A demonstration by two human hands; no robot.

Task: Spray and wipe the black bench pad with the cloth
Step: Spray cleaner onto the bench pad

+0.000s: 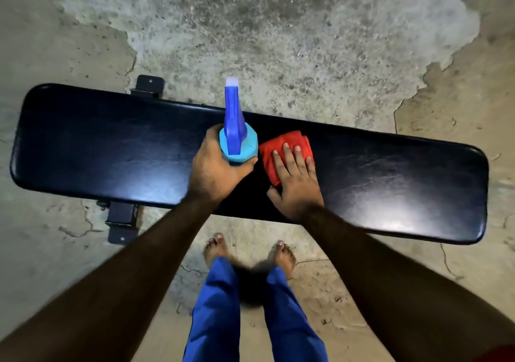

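We wrap our left hand (216,166) around the spray bottle (235,136), upright on the bench pad (111,150), while our right hand (295,183) lies flat, pressing the red cloth (281,145) just beside it, ready to wipe.

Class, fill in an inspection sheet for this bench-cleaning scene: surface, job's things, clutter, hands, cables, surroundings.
Surface: black bench pad, glossy, with light glare patches.
Job's things: blue spray bottle upright over the pad, nozzle pointing away from the person; red cloth bunched on the pad.
Clutter: nothing seen.
Hands: left hand grips the bottle; right hand presses flat on the cloth.
Cables: nothing seen.
Surroundings: cracked, patchy concrete floor; black bench feet under the pad; bare feet and blue trousers below.
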